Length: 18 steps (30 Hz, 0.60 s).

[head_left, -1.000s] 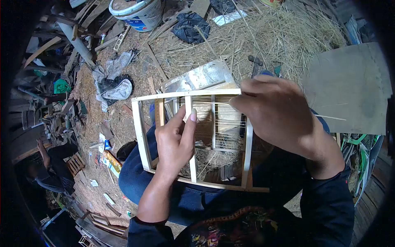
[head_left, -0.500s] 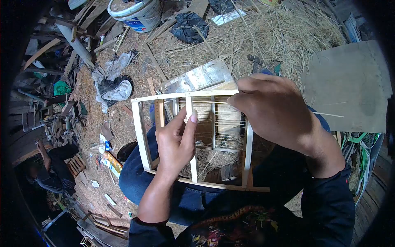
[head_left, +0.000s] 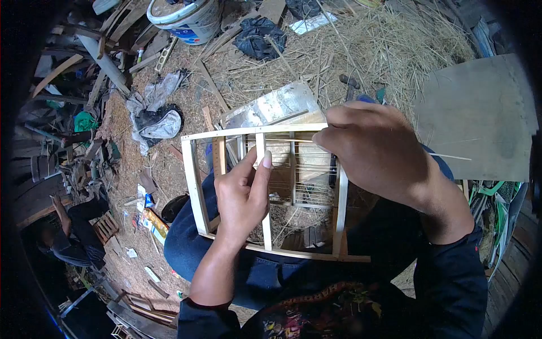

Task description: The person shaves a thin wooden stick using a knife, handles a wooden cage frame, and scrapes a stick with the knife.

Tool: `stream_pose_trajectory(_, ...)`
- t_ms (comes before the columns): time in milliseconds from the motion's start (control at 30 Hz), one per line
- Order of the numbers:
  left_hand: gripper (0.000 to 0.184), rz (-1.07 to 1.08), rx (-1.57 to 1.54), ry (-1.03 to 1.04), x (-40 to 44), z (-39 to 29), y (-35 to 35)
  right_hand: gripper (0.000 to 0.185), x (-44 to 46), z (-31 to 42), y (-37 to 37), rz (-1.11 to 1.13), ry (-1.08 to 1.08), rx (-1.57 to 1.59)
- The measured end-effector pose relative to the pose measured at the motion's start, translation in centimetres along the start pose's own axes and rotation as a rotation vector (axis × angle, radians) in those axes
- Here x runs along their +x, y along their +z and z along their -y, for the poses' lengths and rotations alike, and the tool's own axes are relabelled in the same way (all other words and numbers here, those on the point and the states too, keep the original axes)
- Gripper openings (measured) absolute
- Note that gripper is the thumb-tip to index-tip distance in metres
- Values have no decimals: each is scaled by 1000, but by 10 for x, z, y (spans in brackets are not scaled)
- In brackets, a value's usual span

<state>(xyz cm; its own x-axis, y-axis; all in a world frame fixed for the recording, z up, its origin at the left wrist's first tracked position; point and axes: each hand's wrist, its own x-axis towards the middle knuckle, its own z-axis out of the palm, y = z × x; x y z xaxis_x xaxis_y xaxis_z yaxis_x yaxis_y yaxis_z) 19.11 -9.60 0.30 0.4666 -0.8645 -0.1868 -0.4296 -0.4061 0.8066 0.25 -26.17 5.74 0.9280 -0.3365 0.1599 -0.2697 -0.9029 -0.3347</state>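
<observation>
A light wooden frame (head_left: 193, 183) with thin sticks (head_left: 313, 172) across part of it rests over my lap. My left hand (head_left: 241, 195) is closed around its middle slat (head_left: 266, 229), thumb on the near face. At the frame's upper right corner, my right hand (head_left: 375, 150) is closed in a pinch on a thin stick (head_left: 293, 140), which runs left from the fingertips along the top bar. A pale length of stick (head_left: 451, 156) shows beyond the right wrist. The fingertips of the right hand are partly hidden.
A metal sheet (head_left: 271, 107) and a hammer (head_left: 350, 82) lie beyond the frame. A grey board (head_left: 477, 113) is at right, straw (head_left: 389, 51) and a bucket (head_left: 189, 22) are at the back. Another person (head_left: 73, 231) sits at far left near scrap wood.
My right hand has shifted slightly left along the top bar since the first frame. My left hand keeps its hold on the slat.
</observation>
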Motion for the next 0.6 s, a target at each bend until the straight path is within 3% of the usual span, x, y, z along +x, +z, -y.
stream_pose_trajectory(600, 29, -34, 1, 4, 0, 0, 2, 11, 2, 5, 3, 4, 12, -63)
